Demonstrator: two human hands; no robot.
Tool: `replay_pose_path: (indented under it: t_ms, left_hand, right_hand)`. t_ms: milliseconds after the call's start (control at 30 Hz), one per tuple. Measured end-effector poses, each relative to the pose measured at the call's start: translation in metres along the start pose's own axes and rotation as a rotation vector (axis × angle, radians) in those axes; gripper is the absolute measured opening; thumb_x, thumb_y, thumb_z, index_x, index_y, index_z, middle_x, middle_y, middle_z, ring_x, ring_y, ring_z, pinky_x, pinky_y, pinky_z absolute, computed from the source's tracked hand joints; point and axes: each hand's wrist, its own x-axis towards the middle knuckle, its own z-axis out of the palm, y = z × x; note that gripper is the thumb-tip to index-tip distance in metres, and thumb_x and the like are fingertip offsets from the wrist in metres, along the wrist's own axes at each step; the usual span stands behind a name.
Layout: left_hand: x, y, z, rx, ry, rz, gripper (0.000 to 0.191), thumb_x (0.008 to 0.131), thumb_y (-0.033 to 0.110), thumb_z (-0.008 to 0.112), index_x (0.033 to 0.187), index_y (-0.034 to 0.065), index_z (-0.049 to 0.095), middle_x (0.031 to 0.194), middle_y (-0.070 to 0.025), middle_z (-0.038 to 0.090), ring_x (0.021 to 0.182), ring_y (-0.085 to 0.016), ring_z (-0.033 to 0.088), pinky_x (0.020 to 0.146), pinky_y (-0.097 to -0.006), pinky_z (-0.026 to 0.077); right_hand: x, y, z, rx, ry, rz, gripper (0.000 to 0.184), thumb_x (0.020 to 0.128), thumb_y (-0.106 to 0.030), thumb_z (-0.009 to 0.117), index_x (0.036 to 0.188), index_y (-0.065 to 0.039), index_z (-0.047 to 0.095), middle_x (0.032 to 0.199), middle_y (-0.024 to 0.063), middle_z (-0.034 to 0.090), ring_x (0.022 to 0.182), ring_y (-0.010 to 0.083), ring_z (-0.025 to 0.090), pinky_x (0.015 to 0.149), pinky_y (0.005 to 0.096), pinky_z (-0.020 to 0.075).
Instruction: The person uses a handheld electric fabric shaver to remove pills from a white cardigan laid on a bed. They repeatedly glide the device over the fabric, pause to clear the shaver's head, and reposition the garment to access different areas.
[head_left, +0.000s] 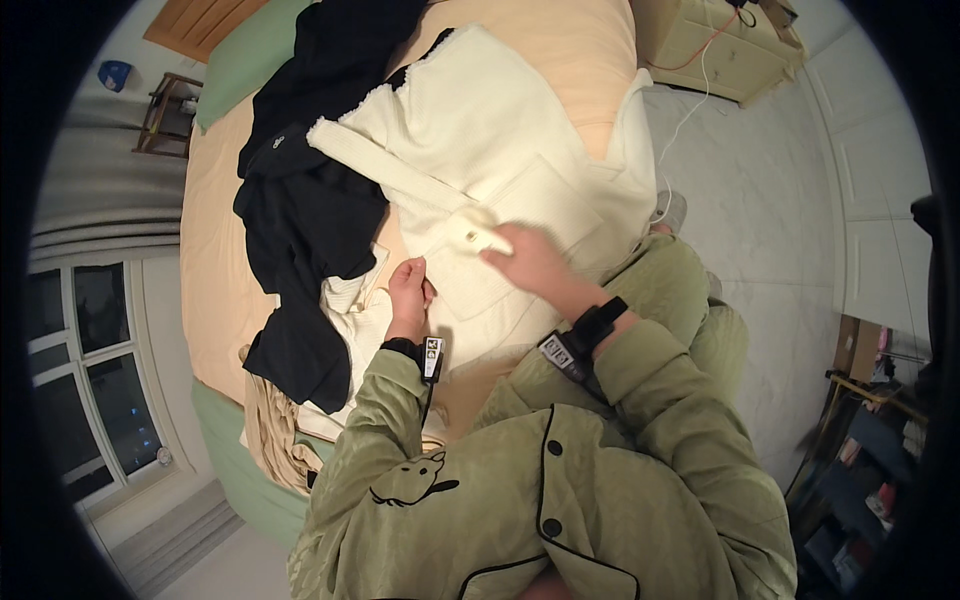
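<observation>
A cream knitted garment (480, 112) with a frayed-looking trim lies spread over the bed, its sleeve slanting towards the middle. My right hand (525, 259) holds a small white handheld device (471, 234) against the knit; the hand is blurred, and what kind of device it is cannot be told. Beside it, my left hand (409, 285) pinches the edge of the cream garment between thumb and fingers. Black clothing (307, 217) lies to the left of the knit, partly over another white garment (360, 300).
The bed (217, 247) has a peach sheet and a green pillow (244, 64). Tan cloth (270, 420) lies at its lower left. A cream drawer cabinet (712, 56) stands at the upper right, with a white cable (679, 124) trailing down. A rack (847, 450) holds things at the right.
</observation>
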Motion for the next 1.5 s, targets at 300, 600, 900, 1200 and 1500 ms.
replay_pose_path:
  t_ms: [300, 600, 900, 1200, 1500]
  left_hand:
    - [0.006, 0.001, -0.005, -0.017, -0.035, -0.034, 0.026, 0.097, 0.027, 0.055, 0.082, 0.0063, 0.055, 0.051, -0.0015, 0.049, 0.037, -0.010, 0.042, 0.034, -0.0226, 0.027]
    - [0.009, 0.006, -0.007, -0.119, -0.043, -0.080, 0.036, 0.100, 0.037, 0.045, 0.087, 0.0043, 0.053, 0.058, -0.0025, 0.049, 0.038, -0.013, 0.041, 0.035, -0.0246, 0.028]
    - [0.015, 0.003, -0.011, -0.197, -0.069, -0.121, 0.046, 0.100, 0.045, 0.042, 0.089, 0.0017, 0.053, 0.057, -0.0026, 0.045, 0.037, -0.014, 0.043, 0.033, -0.0260, 0.026]
    - [0.020, 0.002, -0.015, -0.255, -0.064, -0.193, 0.058, 0.099, 0.055, 0.034, 0.089, 0.0015, 0.054, 0.059, -0.0025, 0.048, 0.037, -0.014, 0.042, 0.032, -0.0259, 0.027]
    - [0.010, -0.016, -0.012, -0.256, 0.156, 0.065, 0.047, 0.100, 0.044, 0.039, 0.085, 0.0035, 0.056, 0.065, -0.0033, 0.056, 0.043, -0.011, 0.043, 0.038, -0.0243, 0.031]
  right_hand:
    - [0.014, 0.039, -0.045, 0.187, 0.479, 0.153, 0.040, 0.085, -0.030, 0.068, 0.109, 0.001, 0.062, 0.082, 0.0133, 0.064, 0.071, 0.0222, 0.059, 0.064, 0.0332, 0.0463]
    - [0.002, 0.010, -0.002, 0.145, 0.169, 0.113, 0.043, 0.083, -0.032, 0.068, 0.109, 0.002, 0.063, 0.090, 0.0206, 0.067, 0.084, 0.0314, 0.064, 0.075, 0.0371, 0.0498]
    - [-0.004, -0.013, 0.044, -0.022, -0.057, -0.118, 0.039, 0.083, -0.029, 0.069, 0.109, -0.001, 0.064, 0.093, 0.0168, 0.067, 0.086, 0.0280, 0.064, 0.076, 0.0357, 0.0491]
    - [-0.011, -0.019, 0.024, -0.079, -0.410, -0.003, 0.043, 0.074, -0.032, 0.072, 0.103, 0.000, 0.068, 0.086, 0.0192, 0.067, 0.081, 0.0330, 0.064, 0.072, 0.0389, 0.0500]
    - [0.002, -0.021, 0.034, -0.133, -0.321, -0.129, 0.042, 0.076, -0.033, 0.069, 0.103, 0.000, 0.068, 0.091, 0.0215, 0.067, 0.087, 0.0364, 0.063, 0.077, 0.0409, 0.0495]
